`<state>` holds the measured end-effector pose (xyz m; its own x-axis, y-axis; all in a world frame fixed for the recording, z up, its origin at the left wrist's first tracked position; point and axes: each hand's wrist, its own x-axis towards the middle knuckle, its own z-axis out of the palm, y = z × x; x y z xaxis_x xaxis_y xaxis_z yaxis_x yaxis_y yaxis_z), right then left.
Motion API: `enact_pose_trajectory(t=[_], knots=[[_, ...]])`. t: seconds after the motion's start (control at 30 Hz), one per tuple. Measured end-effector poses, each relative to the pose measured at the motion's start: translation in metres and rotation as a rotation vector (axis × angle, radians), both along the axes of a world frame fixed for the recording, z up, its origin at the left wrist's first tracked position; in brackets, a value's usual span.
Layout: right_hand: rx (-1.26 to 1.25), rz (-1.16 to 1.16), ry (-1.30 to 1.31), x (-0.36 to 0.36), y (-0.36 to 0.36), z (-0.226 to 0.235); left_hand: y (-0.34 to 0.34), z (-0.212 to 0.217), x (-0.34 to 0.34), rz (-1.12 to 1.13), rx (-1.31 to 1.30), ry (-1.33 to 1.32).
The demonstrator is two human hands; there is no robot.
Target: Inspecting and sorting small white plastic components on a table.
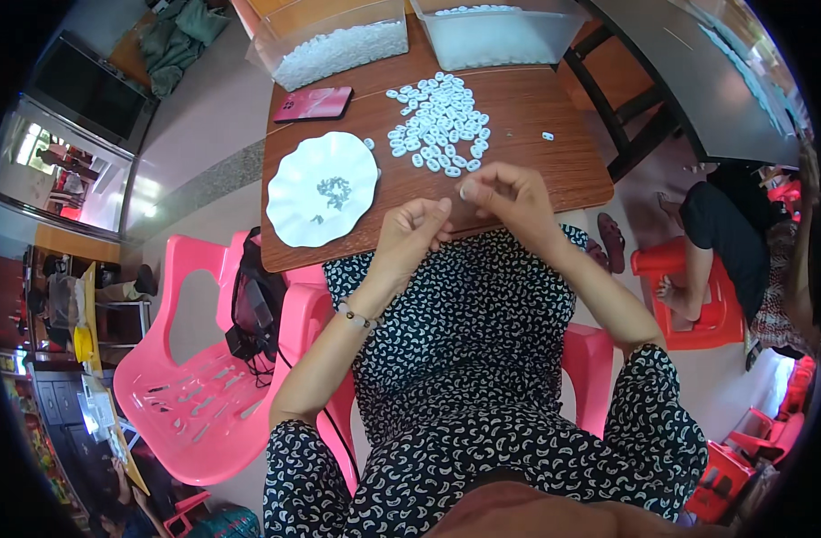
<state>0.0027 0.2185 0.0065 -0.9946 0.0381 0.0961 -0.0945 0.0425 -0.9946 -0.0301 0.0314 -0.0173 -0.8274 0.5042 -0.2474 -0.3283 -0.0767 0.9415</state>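
Note:
Both my hands are raised over the near edge of the brown wooden table (pixel 554 184), their fingertips facing each other a short way apart. My left hand (pixel 412 231) is closed, thumb against the bent fingers; whatever it pinches is too small to make out. Between thumb and fingers, my right hand (pixel 518 204) pinches a small white piece (pixel 469 189), partly covered. Just beyond lies a heap of small white oval pieces with two holes each (pixel 442 117). To the left of my left hand, a white wavy-rimmed plate (pixel 294 188) carries a little pile of tiny grey metal parts (pixel 333 193).
Two clear plastic bins, one on the left (pixel 338 49) and one on the right (pixel 500 40), hold white pieces at the table's far edge. A pink phone (pixel 313 104) lies beyond the plate. A pink chair (pixel 186 386) with a black bag (pixel 256 300) stands left; another person's legs (pixel 697 260) are at right.

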Motion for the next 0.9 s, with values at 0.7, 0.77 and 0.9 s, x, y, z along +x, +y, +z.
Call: enact_pose_trajectory(t=[0.7, 0.77, 0.9], knots=[[0.745, -0.38, 0.706, -0.213, 0.055, 0.053, -0.027, -0.015, -0.019, -0.047, 0.216, -0.225], [0.987, -0.176, 0.566, -0.203, 0.033, 0.032, -0.026, -0.018, -0.022, -0.081, 0.231, -0.218], [1.079, 0.01, 0.31, -0.197, -0.003, -0.009, -0.024, -0.016, -0.021, -0.081, 0.23, -0.219]])
